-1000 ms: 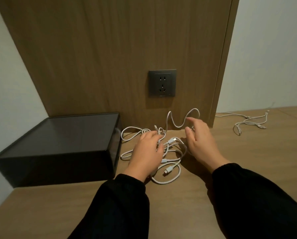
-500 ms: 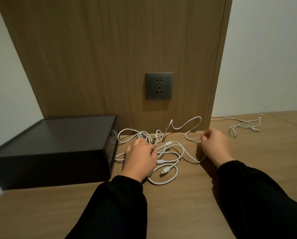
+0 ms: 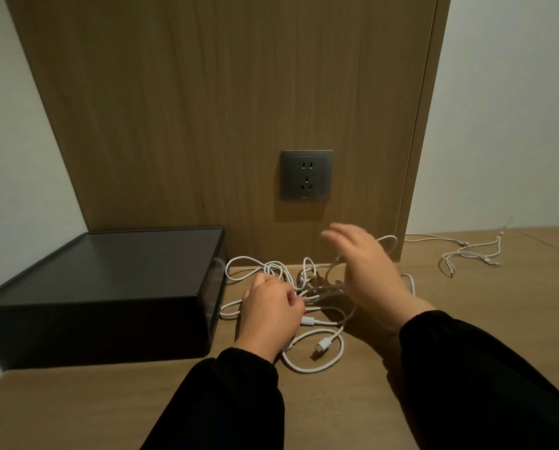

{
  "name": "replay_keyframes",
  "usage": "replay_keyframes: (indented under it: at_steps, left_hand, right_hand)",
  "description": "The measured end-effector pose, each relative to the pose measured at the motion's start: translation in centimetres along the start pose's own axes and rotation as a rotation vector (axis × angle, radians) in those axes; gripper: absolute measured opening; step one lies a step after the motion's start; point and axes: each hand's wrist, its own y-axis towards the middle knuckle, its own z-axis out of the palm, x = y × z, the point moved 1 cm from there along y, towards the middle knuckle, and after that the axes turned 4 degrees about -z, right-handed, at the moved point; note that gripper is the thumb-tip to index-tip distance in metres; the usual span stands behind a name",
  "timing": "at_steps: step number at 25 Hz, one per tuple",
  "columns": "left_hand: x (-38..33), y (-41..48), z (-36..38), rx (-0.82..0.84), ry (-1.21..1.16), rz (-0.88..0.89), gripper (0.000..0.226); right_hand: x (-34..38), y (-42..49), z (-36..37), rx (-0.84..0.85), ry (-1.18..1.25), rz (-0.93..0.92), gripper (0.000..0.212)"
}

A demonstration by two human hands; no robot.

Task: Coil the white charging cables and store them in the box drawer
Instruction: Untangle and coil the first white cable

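Head view, single frame.

- Black box [image 3: 102, 287]: lidded, dark, on the bench [image 3: 336, 414], just left of the left hand. Its near-hand end face is shut as far as the view shows; no drawer pulled out.
- Left hand [image 3: 270, 311]: knuckles up, fingers curled down onto the white cable tangle [image 3: 315, 355]. Fingertips pinch a few strands at the hand's right edge. Black sleeve [image 3: 236, 397] to the wrist.
- Cable tangle: loose loops on the bench under and between both hands. One loop reaches the box end to the left of the left hand; one loop with a plug end lies nearer the person than the left hand's fingers. Not coiled.
- Wall socket [image 3: 306, 175]: grey, on the wood panel [image 3: 206, 108], above and beyond the gap between the hands.
- Right hand [image 3: 369, 274]: raised off the bench, fingers stretched out and together, blurred. Strands pass behind and under it; cannot tell whether it touches any.
- Second cable bunch [image 3: 466, 254]: white, on the bench well right of the right hand, beyond it, untouched.
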Motion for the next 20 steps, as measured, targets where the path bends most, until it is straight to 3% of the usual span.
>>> replay_keyframes:
  at_steps: [3, 8, 10, 12, 16, 20]
  left_hand:
    - [-0.3, 0.0, -0.1, -0.01, 0.015, -0.012, 0.023]
    - [-0.8, -0.1, -0.7, 0.006, 0.06, 0.01, 0.037]
    - [-0.7, -0.3, -0.6, -0.002, 0.038, 0.009, 0.038]
    - [-0.4, -0.3, -0.3, -0.006, 0.002, -0.002, 0.036]
    - [0.2, 0.2, 0.3, -0.022, -0.058, 0.006, 0.027]
    - [-0.1, 0.1, -0.3, -0.117, -0.15, 0.036, 0.02]
  right_hand:
    - [-0.8, 0.7, 1.6, 0.287, -0.231, 0.034, 0.029]
    - [-2.7, 0.2, 1.0, 0.414, -0.385, 0.206, 0.029]
    - [-2.7, 0.0, 0.8, 0.389, -0.405, 0.244, 0.028]
    - [-2.8, -0.1, 0.3, 0.169, -0.404, 0.285, 0.024]
    - [-3.5, -0.4, -1.4, -0.44, -0.217, 0.237, 0.014]
    - [-3.2, -0.5, -2.0, -0.643, -0.074, 0.216, 0.011]
